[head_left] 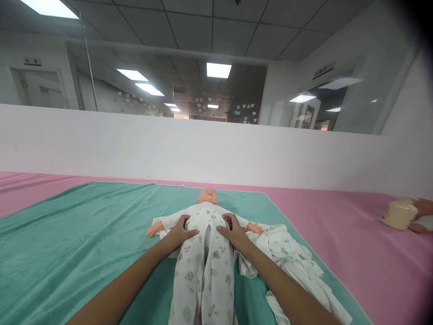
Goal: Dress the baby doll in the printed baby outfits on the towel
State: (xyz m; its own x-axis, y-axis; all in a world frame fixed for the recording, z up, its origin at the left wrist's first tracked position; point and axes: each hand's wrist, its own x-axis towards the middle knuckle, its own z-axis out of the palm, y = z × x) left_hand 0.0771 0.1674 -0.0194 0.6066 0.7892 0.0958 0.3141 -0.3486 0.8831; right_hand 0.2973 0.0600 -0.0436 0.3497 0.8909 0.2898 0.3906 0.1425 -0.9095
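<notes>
A baby doll [207, 197] lies on its back, its head away from me and its arms spread out, in a white long-sleeved top. White baby pants [216, 271] with a green and grey animal print cover its lower body, their legs stretched toward me. A slit shows at the crotch. My left hand [181, 234] is closed on the left side of the pants near the waist, thumb on top. On the opposite side, my right hand [235, 232] grips the pants likewise, its fingers curled at the edge. The doll's feet are not visible.
A green sheet [84, 239] lies under the doll on a pink cover [338, 234]. White printed baby clothes [294, 257] are heaped at the right, partly beneath my right forearm. At the far right another person's hand [424, 207] is beside a pale yellow container [399, 213]. A white wall [203, 149] stands behind.
</notes>
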